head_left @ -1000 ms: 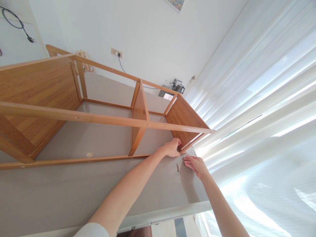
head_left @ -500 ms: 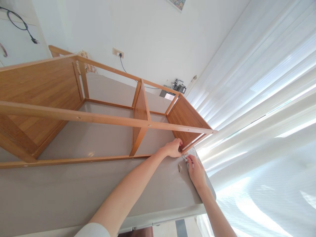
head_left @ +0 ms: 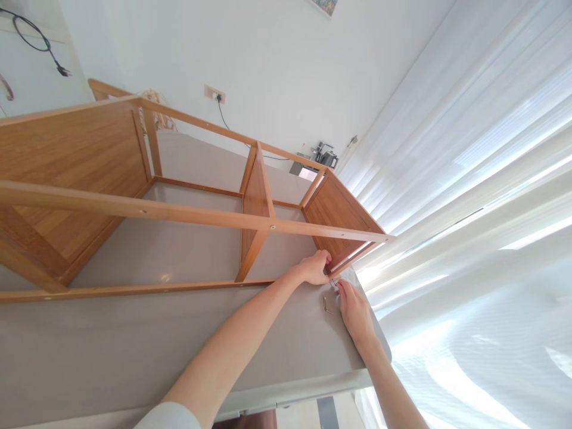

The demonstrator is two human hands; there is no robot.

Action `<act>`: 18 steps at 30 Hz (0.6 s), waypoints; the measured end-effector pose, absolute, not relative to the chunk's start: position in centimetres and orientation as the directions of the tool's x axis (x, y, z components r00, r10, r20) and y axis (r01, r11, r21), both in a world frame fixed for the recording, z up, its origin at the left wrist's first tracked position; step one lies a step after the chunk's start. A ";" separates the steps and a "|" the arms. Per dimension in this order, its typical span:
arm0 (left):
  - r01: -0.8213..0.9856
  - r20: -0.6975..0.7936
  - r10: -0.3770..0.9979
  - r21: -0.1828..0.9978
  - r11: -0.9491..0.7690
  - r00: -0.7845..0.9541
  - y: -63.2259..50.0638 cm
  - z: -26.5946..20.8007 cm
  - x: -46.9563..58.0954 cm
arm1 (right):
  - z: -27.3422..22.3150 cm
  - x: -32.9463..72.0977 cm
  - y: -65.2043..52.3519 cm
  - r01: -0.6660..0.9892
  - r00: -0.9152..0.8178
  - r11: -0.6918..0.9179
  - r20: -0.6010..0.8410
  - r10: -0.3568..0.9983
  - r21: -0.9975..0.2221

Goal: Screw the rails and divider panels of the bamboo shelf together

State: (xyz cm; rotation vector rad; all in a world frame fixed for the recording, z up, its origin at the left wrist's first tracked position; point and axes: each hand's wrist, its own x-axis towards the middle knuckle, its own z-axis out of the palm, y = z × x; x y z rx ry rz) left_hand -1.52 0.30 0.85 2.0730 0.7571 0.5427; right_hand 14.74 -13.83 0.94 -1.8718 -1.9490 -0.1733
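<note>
A wooden shelf unit (head_left: 201, 217) lies on its side on a grey-covered surface (head_left: 147, 345). At its near right corner, my left hand (head_left: 315, 268) is closed around the lower rail, by the end panel (head_left: 342, 217); part of the grip is hidden. Just outside that corner, my right hand (head_left: 354, 307) pinches a small silvery hex key (head_left: 333, 285), its tip against the rail's end. The fingers cover most of the key. A few small brass-coloured bolts (head_left: 326, 305) lie on the grey cover, left of my right hand.
White curtains (head_left: 469, 179) hang close along the right side. The grey surface ends at a near edge (head_left: 313, 381). Behind the shelf are a wall socket with a plugged cord (head_left: 218, 97) and a black kettle (head_left: 329, 159). Another black cable (head_left: 44, 44) hangs at upper left.
My right hand has turned slightly at the corner, its fingers closer together around the hex key. My left hand keeps its place. The view has shifted very slightly.
</note>
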 end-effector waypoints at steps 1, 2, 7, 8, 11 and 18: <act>0.318 0.104 0.682 0.827 -0.463 0.723 0.3 0.8 -1.5 | 0.9 14.7 -13.8 0.979 -0.001 0.081 0.390 0.921 -0.188; 0.319 0.104 0.682 0.826 -0.464 0.724 0.3 0.8 -1.5 | 0.9 14.7 -13.9 0.982 -0.009 0.083 0.391 0.920 -0.172; 0.317 0.110 0.676 0.820 -0.476 0.729 0.4 0.7 -1.4 | 1.4 14.5 -13.8 0.990 -0.104 0.130 0.348 0.932 -0.052; 0.318 0.111 0.675 0.819 -0.478 0.729 0.4 0.6 -1.4 | 1.6 14.4 -13.7 0.990 -0.118 0.139 0.335 0.935 -0.039; 0.320 0.116 0.674 0.814 -0.485 0.729 0.5 0.6 -1.3 | 1.9 14.2 -13.5 0.988 -0.125 0.148 0.315 0.941 -0.048; 0.321 0.124 0.675 0.808 -0.494 0.727 0.5 0.4 -1.2 | 2.2 13.3 -13.1 0.971 0.052 0.023 0.302 0.952 -0.239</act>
